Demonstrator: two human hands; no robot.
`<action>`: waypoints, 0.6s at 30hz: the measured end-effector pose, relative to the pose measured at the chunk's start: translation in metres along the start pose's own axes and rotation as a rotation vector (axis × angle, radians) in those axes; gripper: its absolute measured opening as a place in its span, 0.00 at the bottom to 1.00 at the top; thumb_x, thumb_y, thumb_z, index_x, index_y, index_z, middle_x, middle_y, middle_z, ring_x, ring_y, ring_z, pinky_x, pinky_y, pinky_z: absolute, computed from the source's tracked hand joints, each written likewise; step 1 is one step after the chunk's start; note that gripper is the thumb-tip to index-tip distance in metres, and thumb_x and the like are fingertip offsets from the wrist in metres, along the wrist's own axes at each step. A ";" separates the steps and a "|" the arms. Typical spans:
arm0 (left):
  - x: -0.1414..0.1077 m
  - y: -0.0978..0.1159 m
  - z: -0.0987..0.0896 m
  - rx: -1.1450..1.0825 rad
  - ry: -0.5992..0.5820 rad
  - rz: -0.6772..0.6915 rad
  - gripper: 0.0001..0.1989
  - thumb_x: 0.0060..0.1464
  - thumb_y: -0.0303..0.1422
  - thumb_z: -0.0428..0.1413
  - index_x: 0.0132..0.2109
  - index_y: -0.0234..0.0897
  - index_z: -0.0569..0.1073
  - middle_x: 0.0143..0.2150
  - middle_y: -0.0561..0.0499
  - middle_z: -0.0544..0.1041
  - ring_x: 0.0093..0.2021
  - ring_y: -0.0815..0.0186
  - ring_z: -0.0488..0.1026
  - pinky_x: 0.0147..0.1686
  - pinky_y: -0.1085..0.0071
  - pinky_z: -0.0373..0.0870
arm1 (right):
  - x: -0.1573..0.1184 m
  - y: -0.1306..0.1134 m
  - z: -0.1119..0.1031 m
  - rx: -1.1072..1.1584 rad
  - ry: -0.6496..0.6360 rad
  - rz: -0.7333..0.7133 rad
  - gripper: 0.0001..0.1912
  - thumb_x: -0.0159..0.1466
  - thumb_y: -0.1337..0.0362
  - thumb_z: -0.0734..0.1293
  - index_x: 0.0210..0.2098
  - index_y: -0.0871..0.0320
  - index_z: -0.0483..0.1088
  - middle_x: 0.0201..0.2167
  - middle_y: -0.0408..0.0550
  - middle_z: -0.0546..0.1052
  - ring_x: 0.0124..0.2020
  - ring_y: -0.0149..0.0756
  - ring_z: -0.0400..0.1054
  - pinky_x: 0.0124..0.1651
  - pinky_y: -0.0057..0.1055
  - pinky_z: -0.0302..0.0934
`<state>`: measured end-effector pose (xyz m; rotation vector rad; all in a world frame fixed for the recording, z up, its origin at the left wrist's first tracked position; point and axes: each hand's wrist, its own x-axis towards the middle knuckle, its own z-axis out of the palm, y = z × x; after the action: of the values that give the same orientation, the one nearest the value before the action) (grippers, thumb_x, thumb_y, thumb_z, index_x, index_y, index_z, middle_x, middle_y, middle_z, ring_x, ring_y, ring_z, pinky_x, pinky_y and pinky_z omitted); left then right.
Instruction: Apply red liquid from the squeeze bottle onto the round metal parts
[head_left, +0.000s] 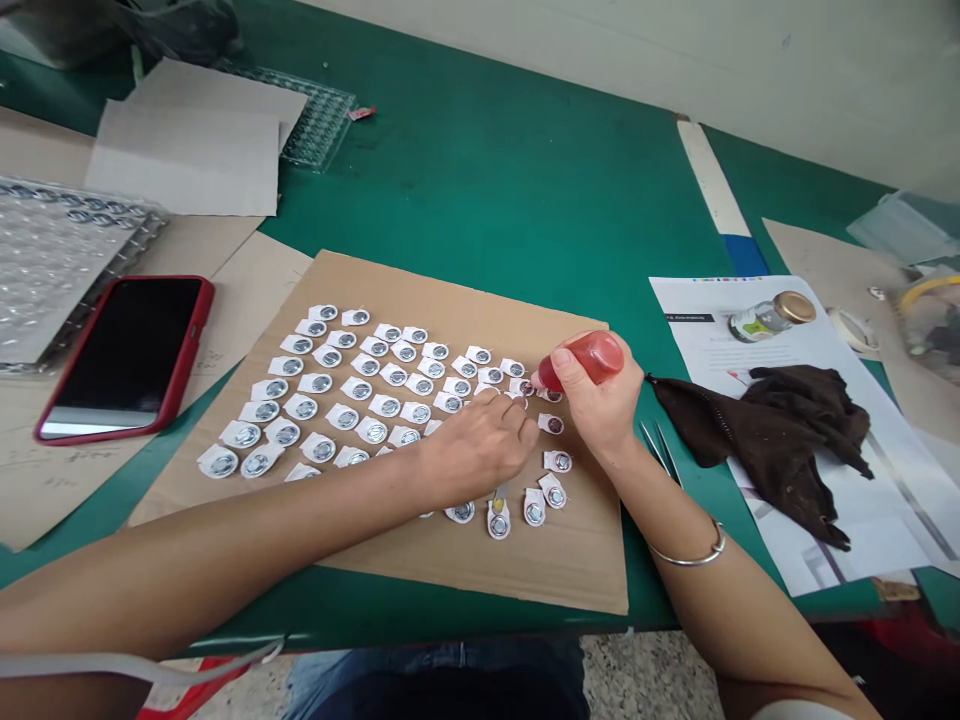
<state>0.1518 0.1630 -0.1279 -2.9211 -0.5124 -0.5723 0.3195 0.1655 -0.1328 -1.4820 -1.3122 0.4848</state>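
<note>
A brown cardboard sheet [577, 560] carries rows of small round silvery pieces [241, 434] on white tabbed backings. My right hand [604, 400] is wrapped round a red squeeze bottle [585, 361], tilted with its tip down to the left near the pieces at the sheet's right side. My left hand [480, 445] is over the pieces just left of the bottle, fingers bent together near the tip; what they pinch is hidden. Below that hand a thin tool with a yellowish part [499, 500] shows over one piece; whether the hand holds it is unclear.
To the left are a red-cased phone [124, 355], bubble wrap [52, 270] and grey card sheets [187, 150]. At the right, tweezers [661, 452] lie beside a dark cloth [802, 440] and a small glass jar [772, 316] on printed paper [817, 570]. A clear tray [322, 125] is further back.
</note>
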 end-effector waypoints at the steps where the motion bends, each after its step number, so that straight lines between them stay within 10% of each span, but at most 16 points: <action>1: 0.000 0.000 0.000 -0.004 -0.004 -0.003 0.08 0.50 0.16 0.45 0.30 0.28 0.67 0.26 0.43 0.71 0.28 0.61 0.69 0.29 0.65 0.68 | 0.000 0.000 0.000 -0.001 0.001 -0.001 0.17 0.53 0.51 0.67 0.32 0.58 0.66 0.26 0.44 0.72 0.30 0.32 0.69 0.33 0.31 0.66; 18: 0.000 -0.002 -0.004 -0.072 -0.059 -0.020 0.11 0.49 0.15 0.43 0.30 0.30 0.66 0.26 0.44 0.69 0.29 0.62 0.68 0.31 0.65 0.68 | 0.003 0.002 0.000 -0.051 0.038 -0.029 0.15 0.53 0.52 0.68 0.31 0.58 0.66 0.28 0.44 0.72 0.29 0.30 0.67 0.36 0.33 0.64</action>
<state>0.1499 0.1643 -0.1241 -3.0123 -0.5401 -0.5191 0.3213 0.1687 -0.1339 -1.5051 -1.3231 0.4044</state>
